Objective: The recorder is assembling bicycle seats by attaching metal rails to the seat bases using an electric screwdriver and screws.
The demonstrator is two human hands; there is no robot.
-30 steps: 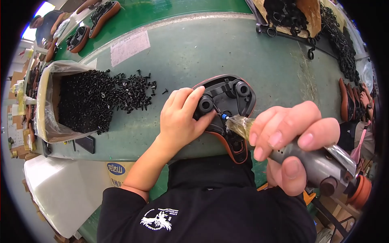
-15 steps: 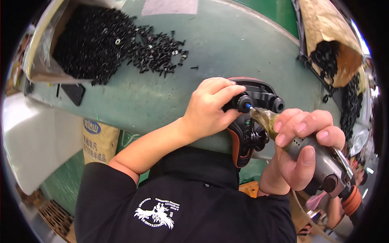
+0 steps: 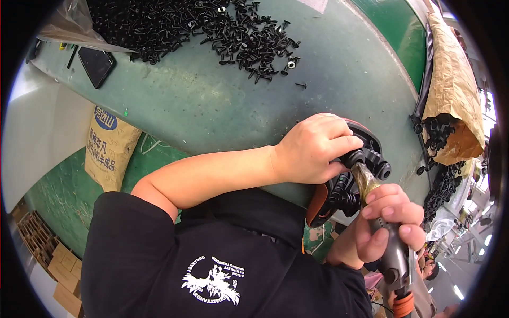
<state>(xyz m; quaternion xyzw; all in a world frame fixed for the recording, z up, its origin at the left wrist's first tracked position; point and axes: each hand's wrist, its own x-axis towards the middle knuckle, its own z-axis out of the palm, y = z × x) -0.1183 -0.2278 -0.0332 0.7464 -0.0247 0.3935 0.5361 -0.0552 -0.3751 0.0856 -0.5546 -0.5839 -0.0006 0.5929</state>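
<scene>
On bench [image 3: 222,116], part [image 3: 344,185] seemingly under left hand [image 3: 313,151].

The person wears a black short-sleeved T-shirt [image 3: 212,254] with a white printed emblem [image 3: 214,278] on the chest: a bird-like figure ringed by small white lettering. The sleeve ends above the elbow, leaving the forearm bare. Both hands, left [image 3: 313,148] and right [image 3: 387,222], are bare, without gloves, rings or a watch.

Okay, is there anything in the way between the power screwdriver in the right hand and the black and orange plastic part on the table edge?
Nothing visible. The right hand holds the power screwdriver, whose tip sleeve already reaches the black and orange part. The left hand rests on top of the part, beside the tip, not across it.
</scene>
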